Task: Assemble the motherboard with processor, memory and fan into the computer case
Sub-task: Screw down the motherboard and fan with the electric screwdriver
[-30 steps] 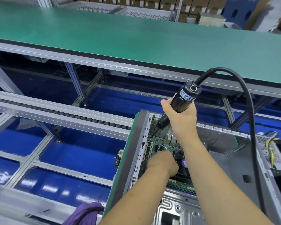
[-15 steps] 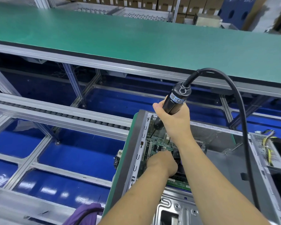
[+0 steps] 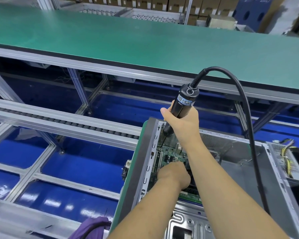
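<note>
The electric screwdriver [image 3: 181, 107] is grasped by the right hand [image 3: 183, 125], its tip lowered onto the motherboard [image 3: 171, 153] inside the computer case [image 3: 231, 169] — shifted leftward since earlier. The left hand [image 3: 173, 173] rests on the board — finger state cannot be told.

Two bare forearms reach in from the bottom edge, no sleeve showing on either one from wrist to elbow. The left hand [image 3: 173, 173] wears no glove, no ring that can be made out, and its wrist carries no watch or band. Same for the right hand [image 3: 181, 123]: ungloved, bare knuckles, wrist uncovered, nothing strapped on it. Both forearms are slim and smooth, with no marks or tape showing. Down at the lower edge, beside the left forearm, there's a fold of purple cloth [image 3: 93, 225]; whether it is part of the person's clothing cannot be told. Fingernails are too small to judge.
</note>
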A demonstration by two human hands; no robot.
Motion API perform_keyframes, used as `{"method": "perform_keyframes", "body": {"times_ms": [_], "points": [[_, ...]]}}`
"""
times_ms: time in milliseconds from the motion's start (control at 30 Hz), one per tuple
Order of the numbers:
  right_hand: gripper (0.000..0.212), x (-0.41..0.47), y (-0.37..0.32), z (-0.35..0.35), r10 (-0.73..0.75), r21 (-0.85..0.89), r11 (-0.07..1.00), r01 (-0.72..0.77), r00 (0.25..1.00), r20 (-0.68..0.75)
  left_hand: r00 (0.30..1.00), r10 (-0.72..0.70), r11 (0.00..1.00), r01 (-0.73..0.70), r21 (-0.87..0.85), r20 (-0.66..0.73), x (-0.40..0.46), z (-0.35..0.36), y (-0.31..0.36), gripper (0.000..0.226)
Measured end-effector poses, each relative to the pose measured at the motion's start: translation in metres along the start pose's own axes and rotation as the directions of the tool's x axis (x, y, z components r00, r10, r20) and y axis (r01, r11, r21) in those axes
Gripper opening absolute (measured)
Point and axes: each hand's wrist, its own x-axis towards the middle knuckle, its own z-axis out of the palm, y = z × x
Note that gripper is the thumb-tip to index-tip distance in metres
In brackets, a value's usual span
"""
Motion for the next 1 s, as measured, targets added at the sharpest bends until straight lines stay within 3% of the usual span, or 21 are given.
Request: {"method": "perform_keyframes", "body": {"times_ms": [200,533,900,1000], "points": [[0.041,0.005,0.001,0.000,0.057,0.026,0.998,-0.054,0.993,-0.103,1.000,-0.005,1.000,0.005,0.013,-0.010,0.000,0.001,0.001,0.028],[0.052,0.004,0.005,-0.005,0.111,-0.013,0.993,-0.113,0.987,-0.114,1.000,-0.011,1.000,0.012,0.025,-0.017,0.001,0.003,0.002,0.027],[0.052,-0.005,-0.003,0.005,0.069,-0.060,0.996,-0.068,0.998,0.013,1.000,0.024,1.000,-0.024,0.010,0.008,0.003,0.002,0.002,0.031],[0.051,-0.009,-0.009,0.001,0.064,-0.047,0.997,-0.064,0.998,-0.011,1.000,0.004,1.000,-0.004,-0.001,-0.007,0.000,0.000,0.002,0.031]]}}
